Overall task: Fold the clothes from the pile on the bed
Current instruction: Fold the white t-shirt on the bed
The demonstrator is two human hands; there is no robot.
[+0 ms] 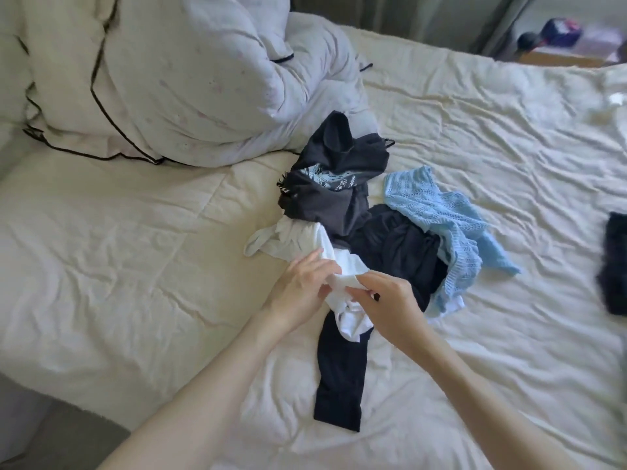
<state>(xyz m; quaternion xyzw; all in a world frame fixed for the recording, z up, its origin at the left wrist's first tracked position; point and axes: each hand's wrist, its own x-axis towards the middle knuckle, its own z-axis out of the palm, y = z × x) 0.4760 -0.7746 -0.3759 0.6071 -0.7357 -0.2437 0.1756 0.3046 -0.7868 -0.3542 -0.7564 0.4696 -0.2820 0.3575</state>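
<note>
A pile of clothes lies in the middle of the cream bed (pixel 135 252). At its near left is a crumpled white garment (pixel 291 240). My left hand (pixel 302 286) and my right hand (pixel 390 303) both pinch its near end, fingers closed on the cloth. Beneath them a dark navy garment (pixel 342 368) stretches toward me. A light blue knitted top (pixel 448 215) lies on the pile's right side. A black piece with a pale blue print (pixel 336 174) sits at the far side.
A bunched white duvet with dark piping (pixel 169 83) fills the far left. A dark folded item (pixel 615 266) lies at the bed's right edge. Beyond the bed, at the top right, stand blurred objects (pixel 556 32) on a wooden surface.
</note>
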